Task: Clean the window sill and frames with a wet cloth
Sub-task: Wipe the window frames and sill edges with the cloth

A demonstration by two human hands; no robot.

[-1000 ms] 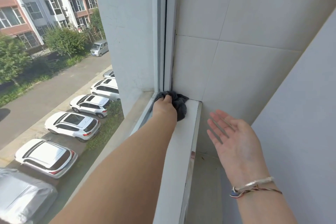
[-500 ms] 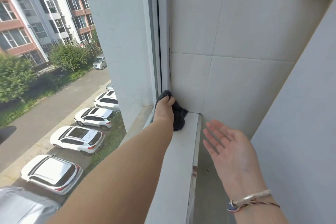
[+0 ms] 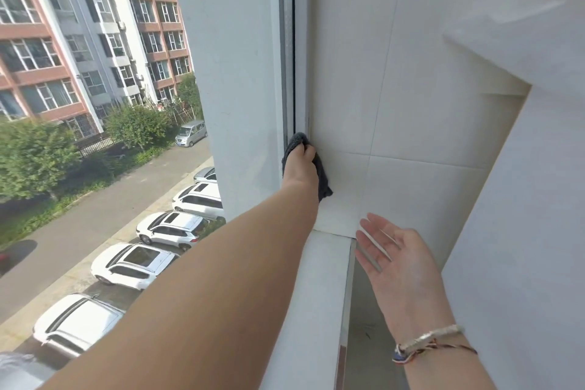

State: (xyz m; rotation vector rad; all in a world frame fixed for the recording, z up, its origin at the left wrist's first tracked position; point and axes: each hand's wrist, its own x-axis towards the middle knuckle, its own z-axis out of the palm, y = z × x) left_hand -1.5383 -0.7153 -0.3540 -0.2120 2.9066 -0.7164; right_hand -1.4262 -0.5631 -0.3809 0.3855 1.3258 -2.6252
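My left hand [image 3: 300, 165] grips a dark grey cloth [image 3: 323, 182] and presses it against the white vertical window frame [image 3: 300, 57], a little above the far end of the white sill [image 3: 319, 279]. Part of the cloth hangs below the hand beside the tiled wall. My right hand [image 3: 391, 258] hovers with its palm up and fingers straight over the inner side of the sill, holding nothing. A bracelet sits on that wrist.
The window is open, with a drop to parked cars [image 3: 172, 228] and a road on the left. A white tiled wall [image 3: 411, 104] closes the far end. A white wall panel [image 3: 522, 247] stands on the right, with a narrow grey ledge [image 3: 364, 342] below.
My left hand has lifted the cloth from the sill's far corner up along the vertical frame. My right hand has stayed open beside the sill.
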